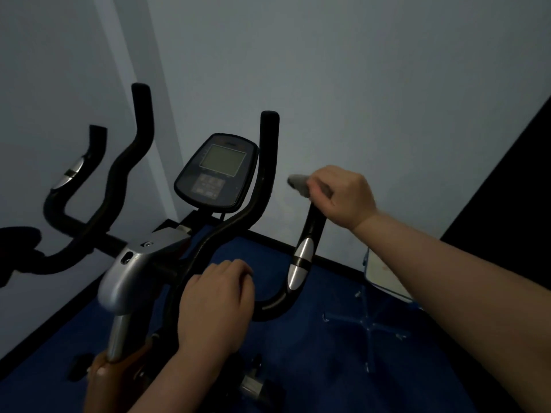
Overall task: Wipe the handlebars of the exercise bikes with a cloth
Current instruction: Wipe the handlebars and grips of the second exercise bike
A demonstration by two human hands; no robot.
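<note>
A pale wall [357, 70] fills the upper half of the view, meeting a dark blue floor [313, 368] along a black skirting line. In front of it stands the exercise bike [125, 281], its silver-grey stem housing rising from a chrome post. Its handlebars [226, 231] are black, foam-covered tubes that sweep up in curved horns on both sides; the outer right bar carries a shiny silver sensor plate [301, 260] split by a dark band, and the outer left bar has a matching one. Between the inner horns sits the console [219, 171], a dark oval panel with a grey blank screen and a keypad below. A blue star-shaped chair base [368, 320] lies on the floor at right.

The left hand [217, 305] curls over the low bend of the right-side bar, fingers wrapped around the tube. The right hand [343, 195] closes on the top end of the outer right bar, pinching a small grey cloth [298, 184] against it; the cloth bunches out past the fingers towards the console.
</note>
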